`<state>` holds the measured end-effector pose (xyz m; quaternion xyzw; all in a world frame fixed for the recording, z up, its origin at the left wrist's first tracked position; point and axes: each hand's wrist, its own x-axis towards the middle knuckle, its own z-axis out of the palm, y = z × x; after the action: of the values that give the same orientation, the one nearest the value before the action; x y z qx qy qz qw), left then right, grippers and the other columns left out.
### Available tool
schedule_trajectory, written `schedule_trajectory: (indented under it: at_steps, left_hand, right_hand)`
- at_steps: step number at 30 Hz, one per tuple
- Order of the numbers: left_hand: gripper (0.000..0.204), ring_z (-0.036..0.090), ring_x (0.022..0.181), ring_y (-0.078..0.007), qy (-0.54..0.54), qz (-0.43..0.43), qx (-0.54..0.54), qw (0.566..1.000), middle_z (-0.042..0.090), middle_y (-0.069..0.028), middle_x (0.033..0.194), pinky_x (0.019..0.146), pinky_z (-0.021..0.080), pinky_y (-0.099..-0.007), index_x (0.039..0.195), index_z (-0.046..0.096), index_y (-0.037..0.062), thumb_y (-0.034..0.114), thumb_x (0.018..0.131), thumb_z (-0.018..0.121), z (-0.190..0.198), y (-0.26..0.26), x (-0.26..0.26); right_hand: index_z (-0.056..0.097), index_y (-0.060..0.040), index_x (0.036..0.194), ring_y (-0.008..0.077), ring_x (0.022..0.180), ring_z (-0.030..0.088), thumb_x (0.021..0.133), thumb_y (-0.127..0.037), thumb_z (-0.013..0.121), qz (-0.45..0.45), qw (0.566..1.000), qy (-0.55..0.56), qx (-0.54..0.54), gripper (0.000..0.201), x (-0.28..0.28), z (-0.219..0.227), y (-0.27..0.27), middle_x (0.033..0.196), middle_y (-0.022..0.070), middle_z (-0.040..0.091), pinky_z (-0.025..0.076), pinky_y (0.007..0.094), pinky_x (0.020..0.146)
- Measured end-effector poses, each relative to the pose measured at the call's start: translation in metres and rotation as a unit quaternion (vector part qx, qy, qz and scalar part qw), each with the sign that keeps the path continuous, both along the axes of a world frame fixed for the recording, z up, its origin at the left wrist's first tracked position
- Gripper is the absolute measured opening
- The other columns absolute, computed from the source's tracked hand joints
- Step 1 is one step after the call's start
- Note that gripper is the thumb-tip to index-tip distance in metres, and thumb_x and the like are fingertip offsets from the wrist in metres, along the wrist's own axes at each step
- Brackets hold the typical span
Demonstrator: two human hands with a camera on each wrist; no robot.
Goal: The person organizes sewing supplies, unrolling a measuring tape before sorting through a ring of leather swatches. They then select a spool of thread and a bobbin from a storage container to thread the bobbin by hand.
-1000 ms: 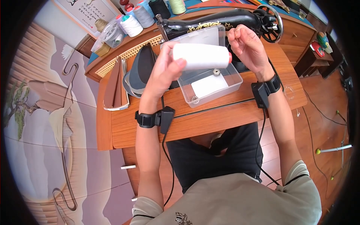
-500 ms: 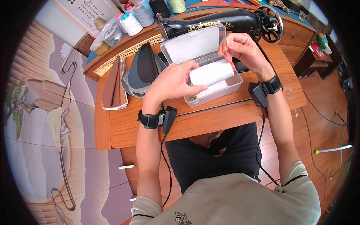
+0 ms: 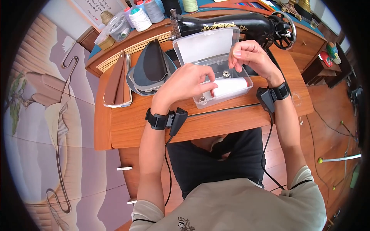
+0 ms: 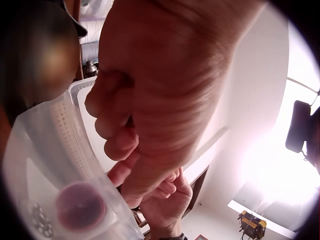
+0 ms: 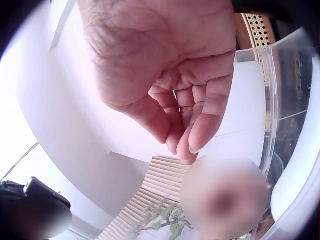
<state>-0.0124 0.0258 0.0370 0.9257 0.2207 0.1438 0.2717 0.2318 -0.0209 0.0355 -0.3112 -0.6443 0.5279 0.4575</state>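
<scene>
A white thread spool (image 3: 232, 87) with red ends lies on its side along the front of a clear plastic box (image 3: 221, 101), whose lid (image 3: 204, 50) stands raised behind. Two metal bobbins, one (image 3: 226, 74) behind the spool and one (image 3: 202, 100) at the front left corner, are also inside. My left hand (image 3: 187, 82) hovers at the spool's left end, fingers loosely bent; the left wrist view shows that end (image 4: 82, 206) through the box wall. Above the box's right side, my right hand (image 3: 254, 59) has its fingertips close together, with nothing visible between them (image 5: 185, 145).
A black sewing machine (image 3: 227, 26) stands behind the box. To the left are dark curved pieces (image 3: 150, 67) and brown folded pieces (image 3: 116, 82) on the wooden table (image 3: 154, 131). Thread cones (image 3: 140, 20) stand at the back left. Cables hang from both wrists.
The spool has gone down from the left hand's grip into the box, uncovering the bobbins. The left fingers have let go of it. The right hand has come slightly lower, staying by the box.
</scene>
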Motion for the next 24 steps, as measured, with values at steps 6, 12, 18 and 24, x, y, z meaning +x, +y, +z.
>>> schedule_trajectory:
  at_steps: [6,12,18,24]
  left_hand:
    - [0.033,0.046,0.074,-0.0101,-0.246,-0.080,-0.227,0.939,0.048,-0.0082,0.101,0.063,0.041,-0.0201,0.115,0.044,0.0033,0.003,0.084,0.056,-0.006,0.014,-0.006]
    - [0.026,0.056,0.074,-0.0126,-0.407,-0.109,-0.401,0.814,0.054,-0.0186,0.107,0.059,0.050,-0.0233,0.117,0.040,0.0050,0.009,0.094,0.052,0.003,0.006,-0.006]
    - [0.026,0.057,0.054,-0.0108,-0.454,-0.108,-0.364,0.806,0.064,-0.0205,0.092,0.048,0.047,-0.0213,0.105,0.048,0.0023,0.024,0.094,0.059,0.005,0.010,-0.008]
    - [0.036,0.052,0.050,-0.0066,-0.470,-0.082,-0.340,0.810,0.065,-0.0132,0.077,0.044,0.039,-0.0180,0.108,0.061,-0.0004,0.032,0.092,0.060,0.002,0.010,-0.006]
  right_hand:
    - [0.064,-0.0045,0.079,0.0072,0.062,0.060,0.093,-0.022,0.057,0.005,0.999,-0.025,0.024,0.024,-0.006,0.029,-0.001,0.077,0.0066,0.067,0.049,0.0204,0.061]
    - [0.064,-0.0032,0.078,0.0054,0.060,0.060,0.095,-0.023,0.054,0.035,0.973,-0.207,0.096,0.028,-0.018,0.087,0.005,0.074,0.0018,0.067,0.049,0.0193,0.057]
    - [0.065,-0.0039,0.081,0.0055,0.062,0.061,0.094,-0.025,0.055,0.069,0.958,-0.260,0.104,0.027,-0.028,0.114,0.010,0.076,0.0015,0.067,0.049,0.0197,0.055]
    - [0.065,-0.0027,0.084,0.0053,0.065,0.059,0.093,-0.017,0.058,0.048,0.938,-0.316,0.139,0.018,-0.035,0.125,0.002,0.081,0.0008,0.065,0.045,0.0186,0.053]
